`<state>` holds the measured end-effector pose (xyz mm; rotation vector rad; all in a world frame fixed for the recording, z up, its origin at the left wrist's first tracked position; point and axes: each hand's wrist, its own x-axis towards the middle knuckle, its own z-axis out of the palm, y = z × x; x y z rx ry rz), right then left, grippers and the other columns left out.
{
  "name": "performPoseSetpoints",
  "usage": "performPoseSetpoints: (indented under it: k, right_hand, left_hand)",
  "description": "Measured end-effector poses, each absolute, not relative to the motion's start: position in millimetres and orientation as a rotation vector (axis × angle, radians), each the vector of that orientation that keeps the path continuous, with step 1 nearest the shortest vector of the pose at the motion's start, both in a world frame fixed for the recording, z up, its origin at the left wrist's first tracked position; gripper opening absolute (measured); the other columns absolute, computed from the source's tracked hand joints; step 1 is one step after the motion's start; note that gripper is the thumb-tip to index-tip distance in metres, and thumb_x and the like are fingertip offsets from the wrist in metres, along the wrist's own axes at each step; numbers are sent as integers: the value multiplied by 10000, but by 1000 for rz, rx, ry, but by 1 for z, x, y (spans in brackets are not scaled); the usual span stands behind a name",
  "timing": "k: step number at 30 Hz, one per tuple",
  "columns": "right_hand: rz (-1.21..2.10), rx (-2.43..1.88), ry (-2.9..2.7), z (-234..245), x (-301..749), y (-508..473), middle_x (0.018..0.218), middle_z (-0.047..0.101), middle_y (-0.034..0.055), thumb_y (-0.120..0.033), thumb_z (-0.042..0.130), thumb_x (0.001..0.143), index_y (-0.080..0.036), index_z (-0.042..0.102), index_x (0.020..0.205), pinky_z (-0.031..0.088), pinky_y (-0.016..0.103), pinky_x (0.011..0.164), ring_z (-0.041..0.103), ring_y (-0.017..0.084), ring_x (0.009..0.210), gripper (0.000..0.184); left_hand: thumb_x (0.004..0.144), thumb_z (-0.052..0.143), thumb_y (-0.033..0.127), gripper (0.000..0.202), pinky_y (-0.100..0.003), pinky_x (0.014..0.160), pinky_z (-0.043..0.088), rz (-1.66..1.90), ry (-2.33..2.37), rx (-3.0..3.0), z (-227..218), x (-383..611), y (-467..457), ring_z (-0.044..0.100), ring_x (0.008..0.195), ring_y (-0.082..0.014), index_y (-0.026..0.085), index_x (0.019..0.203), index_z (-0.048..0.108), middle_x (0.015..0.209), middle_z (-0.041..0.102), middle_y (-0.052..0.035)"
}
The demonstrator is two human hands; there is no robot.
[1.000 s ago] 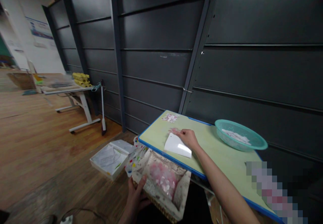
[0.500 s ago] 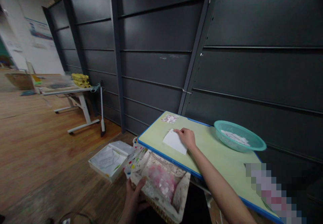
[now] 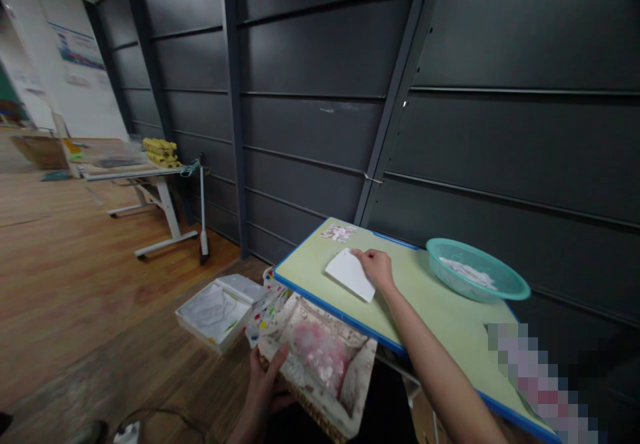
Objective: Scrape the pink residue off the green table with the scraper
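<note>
My right hand pinches the upper right corner of a flat white card-like piece over the pale yellow tabletop. Whether that piece is paper or stiffer stock I cannot tell. A small pile of pinkish-white bits lies near the table's far left corner. Below the table's front edge, my left hand grips the near left rim of a cloth-lined wicker basket, thumb over the lining. Inside the basket are pink and clear, shiny pieces, too blurred to name.
A green plastic basin with white bits stands at the table's right. On the floor to the left lies an open white box. Behind is a dark panelled wall. A white-legged table and a long-handled broom stand farther left.
My right hand and the white piece have shifted slightly up and right in view, and the piece's near edge looks a little raised. My left hand stays on the basket. The view has tilted slightly.
</note>
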<state>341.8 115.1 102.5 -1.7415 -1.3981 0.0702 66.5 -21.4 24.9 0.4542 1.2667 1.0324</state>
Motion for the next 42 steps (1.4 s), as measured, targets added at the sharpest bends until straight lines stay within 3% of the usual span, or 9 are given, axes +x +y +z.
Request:
performPoseSetpoints:
  k: [10,23,29,35,42]
  right_hand:
    - [-215,-1984,-1346,105,349,116,636,680,125,-593,469,819,-177,683,633,311,284,538,572,206,578,503]
    - [-242,-1915,-1472,110,366,118,601,669,93,-658,442,795,-183,666,590,315,283,557,549,191,573,565]
    - [-263,-1954,-1407,110,380,115,578,656,97,-663,459,775,-186,656,569,301,285,538,534,191,546,556]
    - [-201,-1920,-1441,108,375,116,555,643,81,-651,480,768,-192,642,546,307,280,541,533,184,543,535]
    - [-128,-1863,-1486,104,364,118,572,651,85,-623,499,763,-190,638,549,315,276,543,540,182,551,503]
  left_hand:
    - [669,695,541,775,-484,611,579,1032,1271,485,25,66,-22,711,656,-243,345,1280,261,1381,436,-166]
    - [737,653,495,684,-438,645,585,1010,1250,477,29,67,-24,716,680,-224,345,1269,250,1337,478,-152]
    - [704,687,500,745,-447,657,585,1017,1262,436,25,68,-22,720,734,-232,379,1285,237,1402,424,-135]
    - [659,725,498,777,-455,634,587,1032,1271,429,23,68,-20,713,658,-224,353,1268,265,1388,439,-154]
    - [677,711,493,750,-436,630,587,1047,1280,436,23,68,-22,720,738,-237,365,1279,281,1377,459,-133]
